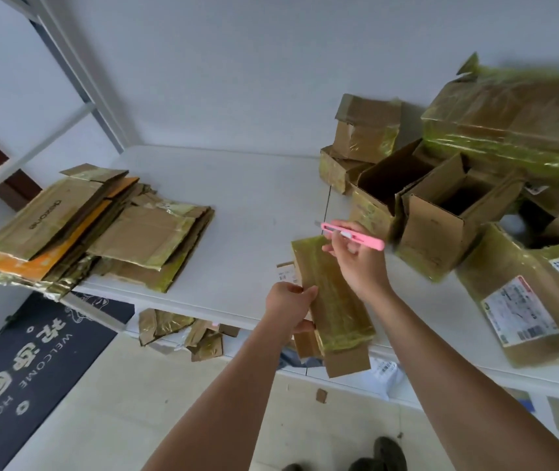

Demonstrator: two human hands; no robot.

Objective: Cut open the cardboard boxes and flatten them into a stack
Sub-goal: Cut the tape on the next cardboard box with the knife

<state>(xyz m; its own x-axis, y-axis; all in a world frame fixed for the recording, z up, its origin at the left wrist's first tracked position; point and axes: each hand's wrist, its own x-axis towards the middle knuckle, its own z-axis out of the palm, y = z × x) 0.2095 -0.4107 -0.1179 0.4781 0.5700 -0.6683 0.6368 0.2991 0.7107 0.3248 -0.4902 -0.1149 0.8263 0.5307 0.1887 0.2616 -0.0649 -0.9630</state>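
We are holding a narrow taped box (332, 294) out over the near edge of the white table (254, 198), its long side running away from us and its near flaps hanging open past the table edge. Our left hand (288, 309) is gripping the box's left edge, fingers curled round it with the thumb on top. Our right hand (359, 263) is hovering just above the far end of the box, fingers pinching a pink utility knife (353, 235) that is lying crosswise, its tip pointing left; we cannot tell whether the blade is out.

To the left, a stack of flattened boxes (101, 229) is sitting on the table, partly overhanging its left edge. To the right, a pile of unopened and open boxes (441, 198) is crowding the table's far right side, many wrapped in yellowish tape, one near us bearing a shipping label (519, 309). Cardboard scraps (183, 333) are lying on the floor below the table, beside a dark welcome mat (33, 362).
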